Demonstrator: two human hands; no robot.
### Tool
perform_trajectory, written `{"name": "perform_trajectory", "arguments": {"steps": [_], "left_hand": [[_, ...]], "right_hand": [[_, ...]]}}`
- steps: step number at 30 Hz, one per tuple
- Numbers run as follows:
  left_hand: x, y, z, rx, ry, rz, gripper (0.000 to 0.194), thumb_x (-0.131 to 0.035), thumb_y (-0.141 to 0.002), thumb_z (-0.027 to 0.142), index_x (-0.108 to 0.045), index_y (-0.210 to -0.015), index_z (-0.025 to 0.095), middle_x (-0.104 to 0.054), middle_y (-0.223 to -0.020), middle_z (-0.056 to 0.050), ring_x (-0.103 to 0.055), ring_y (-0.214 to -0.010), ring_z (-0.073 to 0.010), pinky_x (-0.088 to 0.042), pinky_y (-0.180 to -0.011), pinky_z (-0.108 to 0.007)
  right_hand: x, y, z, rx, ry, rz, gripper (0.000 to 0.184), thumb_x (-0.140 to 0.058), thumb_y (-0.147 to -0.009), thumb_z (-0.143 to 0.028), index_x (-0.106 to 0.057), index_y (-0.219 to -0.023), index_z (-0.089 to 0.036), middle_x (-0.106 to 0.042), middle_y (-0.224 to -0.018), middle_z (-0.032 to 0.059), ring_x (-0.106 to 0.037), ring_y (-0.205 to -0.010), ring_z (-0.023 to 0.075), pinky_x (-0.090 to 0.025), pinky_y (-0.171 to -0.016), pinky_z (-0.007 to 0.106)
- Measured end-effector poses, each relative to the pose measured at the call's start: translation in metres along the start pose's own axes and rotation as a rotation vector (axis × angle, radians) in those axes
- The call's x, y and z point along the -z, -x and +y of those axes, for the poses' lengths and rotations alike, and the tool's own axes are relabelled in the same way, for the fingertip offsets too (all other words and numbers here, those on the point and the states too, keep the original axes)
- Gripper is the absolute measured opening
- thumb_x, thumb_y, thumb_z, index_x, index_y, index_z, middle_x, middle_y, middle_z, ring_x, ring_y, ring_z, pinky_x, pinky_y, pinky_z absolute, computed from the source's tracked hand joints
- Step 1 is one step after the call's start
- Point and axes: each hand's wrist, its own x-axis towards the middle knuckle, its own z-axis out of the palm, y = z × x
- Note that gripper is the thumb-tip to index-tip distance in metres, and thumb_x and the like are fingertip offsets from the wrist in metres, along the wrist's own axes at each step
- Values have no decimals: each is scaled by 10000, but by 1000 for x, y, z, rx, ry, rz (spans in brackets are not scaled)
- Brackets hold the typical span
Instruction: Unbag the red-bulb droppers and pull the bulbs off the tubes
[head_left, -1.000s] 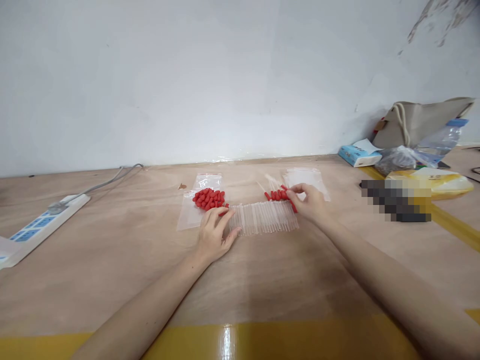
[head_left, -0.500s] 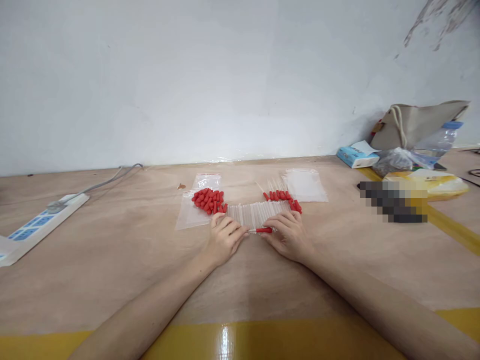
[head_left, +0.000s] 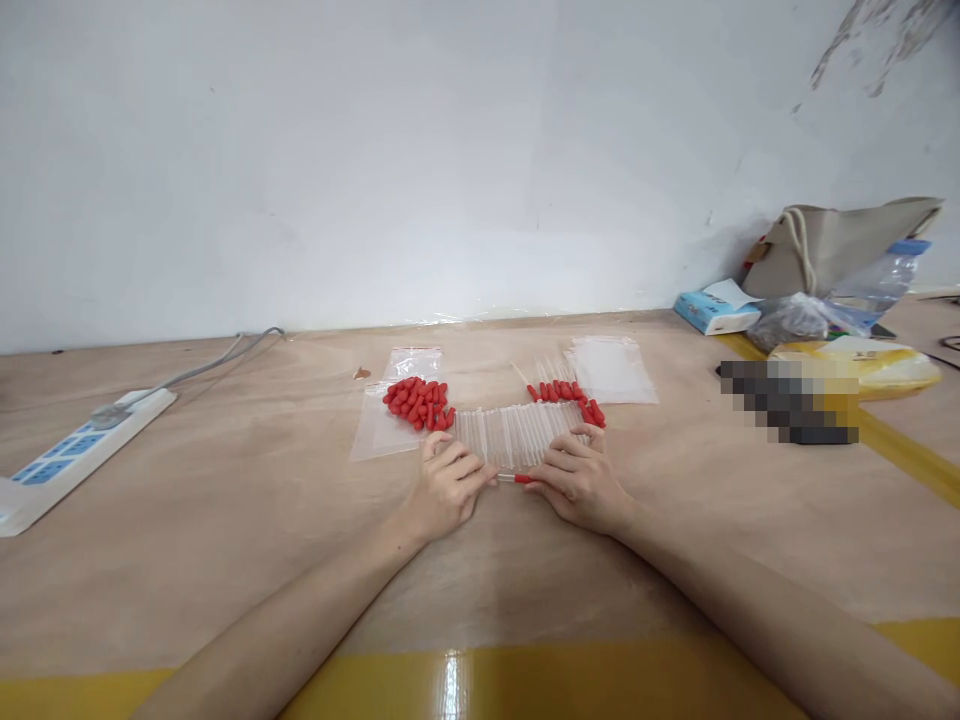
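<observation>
Between my hands a thin glass dropper tube (head_left: 506, 478) lies crosswise, its right end meeting a red rubber bulb (head_left: 522, 479). My left hand (head_left: 450, 487) pinches the tube, with its left part hidden by the fingers. The bulb is pinched by the thumb and fingers of my right hand (head_left: 583, 484). Just beyond both hands lies a row of loose glass tubes (head_left: 495, 437). A pile of red bulbs (head_left: 414, 402) rests beyond my left hand on a clear plastic bag (head_left: 375, 435). Past my right hand are several droppers with red bulbs fitted (head_left: 556, 391).
A white plastic bag (head_left: 619, 370) lies at the back right of the droppers. Farther right stand a blue tissue pack (head_left: 716, 308), a beige bag (head_left: 847, 245), a plastic bottle (head_left: 896, 280) and a yellow bag (head_left: 870, 370). A power strip (head_left: 90, 455) lies at left.
Both hands have come slightly nearer to me with the tube and bulb. My right fingers now cover more of the bulb, and more of the tube row shows.
</observation>
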Motion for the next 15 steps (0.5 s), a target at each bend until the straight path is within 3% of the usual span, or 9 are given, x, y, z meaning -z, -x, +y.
{"name": "perform_trajectory", "arguments": {"steps": [15], "left_hand": [[-1,1,2,-38,54,16,142,-503,-797,112,-602,-833,208,-601,-624,36,-485,-656,-110,-277,-850,-370]], "right_hand": [[6,4,6,42,-166,-87,166,-521,-827,-269,-622,-707,-216,-609,-623,-26,-472,-720,115,-219,-875,377]]}}
